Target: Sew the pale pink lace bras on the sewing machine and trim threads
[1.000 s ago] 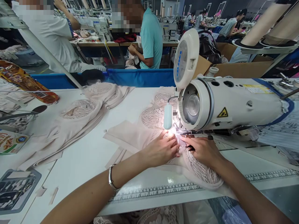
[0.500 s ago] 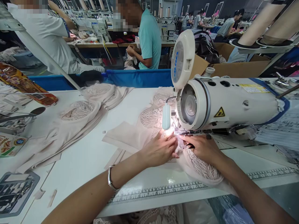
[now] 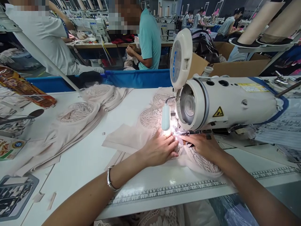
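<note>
A white sewing machine [image 3: 230,102] reaches in from the right, its needle area brightly lit. Beneath it lies pale pink lace fabric [image 3: 150,118], which spreads back and to the left. My left hand [image 3: 161,147] rests on the fabric just left of the needle area, fingers spread and pressing flat. At the right of the needle, my right hand [image 3: 202,145] has its fingers closed on the fabric and a dark tool, partly hidden under the palm. The lace cup [image 3: 204,161] bulges out below the right hand. Glare hides the fingertips near the needle.
A stack of pink lace pieces [image 3: 80,113] lies at the left, beside a bottle [image 3: 25,88] and a grey tray [image 3: 17,196]. Thread cones [image 3: 258,22] stand at upper right. People work beyond the blue barrier [image 3: 138,78].
The whole view has shifted slightly to the left. My left hand has flattened a little over the fabric, and the lace cup by my right hand has moved slightly up toward the needle.
</note>
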The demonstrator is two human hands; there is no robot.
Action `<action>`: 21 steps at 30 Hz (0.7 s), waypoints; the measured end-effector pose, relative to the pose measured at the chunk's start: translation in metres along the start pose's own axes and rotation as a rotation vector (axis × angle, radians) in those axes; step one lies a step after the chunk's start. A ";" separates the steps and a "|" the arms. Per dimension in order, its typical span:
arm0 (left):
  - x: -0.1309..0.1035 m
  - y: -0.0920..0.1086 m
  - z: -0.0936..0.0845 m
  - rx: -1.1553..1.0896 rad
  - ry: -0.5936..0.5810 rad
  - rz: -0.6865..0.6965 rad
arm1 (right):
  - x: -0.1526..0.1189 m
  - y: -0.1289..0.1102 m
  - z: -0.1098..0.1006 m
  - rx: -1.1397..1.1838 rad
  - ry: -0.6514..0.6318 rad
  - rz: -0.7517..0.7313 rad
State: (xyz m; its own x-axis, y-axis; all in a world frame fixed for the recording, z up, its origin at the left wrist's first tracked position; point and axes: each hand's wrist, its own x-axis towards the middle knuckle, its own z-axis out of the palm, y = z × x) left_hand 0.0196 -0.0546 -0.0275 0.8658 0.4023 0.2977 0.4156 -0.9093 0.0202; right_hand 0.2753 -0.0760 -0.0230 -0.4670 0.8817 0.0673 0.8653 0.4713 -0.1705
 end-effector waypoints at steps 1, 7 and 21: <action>0.000 0.000 0.000 0.000 -0.004 -0.004 | -0.002 0.000 -0.001 -0.018 0.005 0.006; 0.002 0.004 0.001 -0.019 0.023 0.022 | -0.027 -0.007 -0.007 -0.187 0.132 0.007; 0.002 0.006 0.000 -0.044 0.017 0.001 | -0.029 -0.011 -0.007 -0.153 0.287 -0.234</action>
State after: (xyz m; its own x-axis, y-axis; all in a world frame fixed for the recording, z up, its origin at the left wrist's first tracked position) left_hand 0.0243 -0.0592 -0.0266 0.8611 0.4003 0.3134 0.4021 -0.9135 0.0619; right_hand 0.2808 -0.1062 -0.0164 -0.6037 0.7100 0.3626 0.7688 0.6388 0.0293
